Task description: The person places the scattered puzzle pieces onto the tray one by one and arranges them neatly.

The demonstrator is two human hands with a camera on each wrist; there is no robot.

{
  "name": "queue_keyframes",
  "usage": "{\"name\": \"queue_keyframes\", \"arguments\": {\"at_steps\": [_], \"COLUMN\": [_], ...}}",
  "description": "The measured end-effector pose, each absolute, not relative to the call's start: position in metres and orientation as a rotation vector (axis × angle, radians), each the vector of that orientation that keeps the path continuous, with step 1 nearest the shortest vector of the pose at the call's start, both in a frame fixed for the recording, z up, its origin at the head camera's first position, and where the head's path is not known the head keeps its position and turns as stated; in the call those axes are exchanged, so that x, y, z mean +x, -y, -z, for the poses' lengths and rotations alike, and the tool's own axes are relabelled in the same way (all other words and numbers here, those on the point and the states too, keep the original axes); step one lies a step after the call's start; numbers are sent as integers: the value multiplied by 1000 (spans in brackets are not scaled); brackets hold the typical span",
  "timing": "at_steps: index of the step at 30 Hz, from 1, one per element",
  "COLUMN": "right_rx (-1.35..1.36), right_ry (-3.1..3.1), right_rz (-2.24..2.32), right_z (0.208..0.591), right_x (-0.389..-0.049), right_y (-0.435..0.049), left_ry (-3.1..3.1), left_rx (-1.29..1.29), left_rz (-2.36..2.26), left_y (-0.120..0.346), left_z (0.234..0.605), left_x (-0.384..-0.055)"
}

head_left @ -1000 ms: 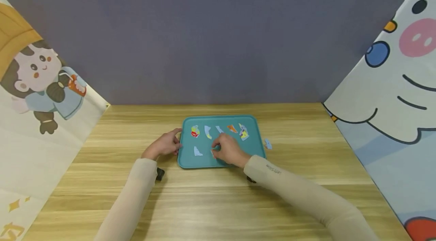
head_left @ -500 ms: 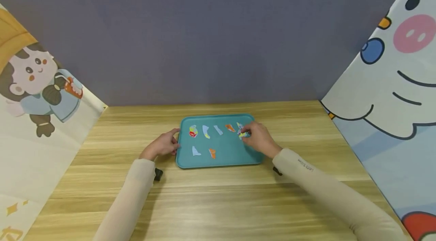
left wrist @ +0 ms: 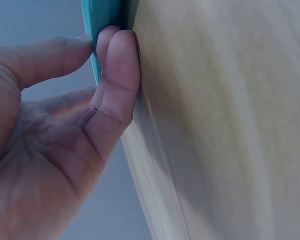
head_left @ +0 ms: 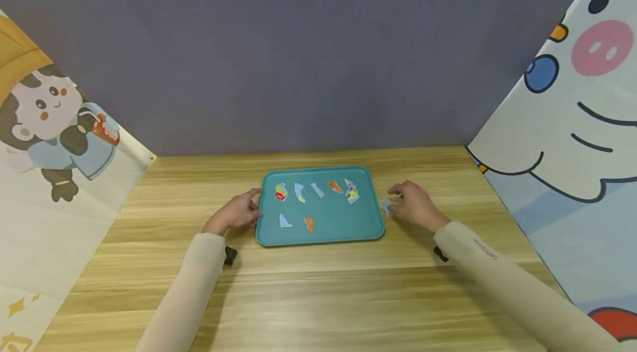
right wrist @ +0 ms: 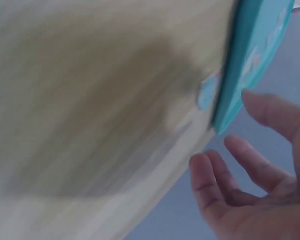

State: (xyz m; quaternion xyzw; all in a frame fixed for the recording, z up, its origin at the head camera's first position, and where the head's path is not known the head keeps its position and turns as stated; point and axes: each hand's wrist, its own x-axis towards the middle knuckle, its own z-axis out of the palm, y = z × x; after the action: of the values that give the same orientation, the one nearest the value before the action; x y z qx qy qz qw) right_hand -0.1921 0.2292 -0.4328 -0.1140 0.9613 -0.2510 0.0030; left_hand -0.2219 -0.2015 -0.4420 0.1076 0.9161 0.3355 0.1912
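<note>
My left hand [head_left: 235, 213] holds the left rim of a teal tray [head_left: 343, 224]; in the left wrist view the thumb lies on the rim and curled fingers [left wrist: 123, 60] sit against its edge. My right hand [head_left: 415, 205] hovers just off the tray's right side with fingers spread and nothing in them. Below its fingertips a small light-blue jigsaw-like piece [right wrist: 207, 92] lies on the wood beside the tray. On the tray are a red-and-yellow piece [head_left: 281, 192], several pale blue pieces, an orange piece [head_left: 335, 187], a multicoloured piece [head_left: 351, 192] and another orange one [head_left: 309, 224].
The wooden table [head_left: 318, 297] runs back to a grey panel [head_left: 308, 53]. Printed cartoon panels stand at left and right. Dark objects [head_left: 230, 256] show under both wrists.
My right hand has left an orange piece in the tray's lower row, passed over the multicoloured piece, and moved right to the blue piece outside. The left hand stays on the rim.
</note>
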Motion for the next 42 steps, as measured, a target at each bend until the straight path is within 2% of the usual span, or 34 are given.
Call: {"name": "queue_keyframes", "arguments": {"at_steps": [16, 42], "right_rx": [-337, -266], "right_ry": [-2909, -2978], "right_rz": [733, 814], "right_z": [449, 452], "right_x": [-191, -215], "right_y": [-232, -224], "left_ry": [-2581, -2591], "left_rx": [298, 286], "left_rz": [-926, -910], "left_y": [201, 199], "left_z": [443, 442], "left_x": [-220, -221]}}
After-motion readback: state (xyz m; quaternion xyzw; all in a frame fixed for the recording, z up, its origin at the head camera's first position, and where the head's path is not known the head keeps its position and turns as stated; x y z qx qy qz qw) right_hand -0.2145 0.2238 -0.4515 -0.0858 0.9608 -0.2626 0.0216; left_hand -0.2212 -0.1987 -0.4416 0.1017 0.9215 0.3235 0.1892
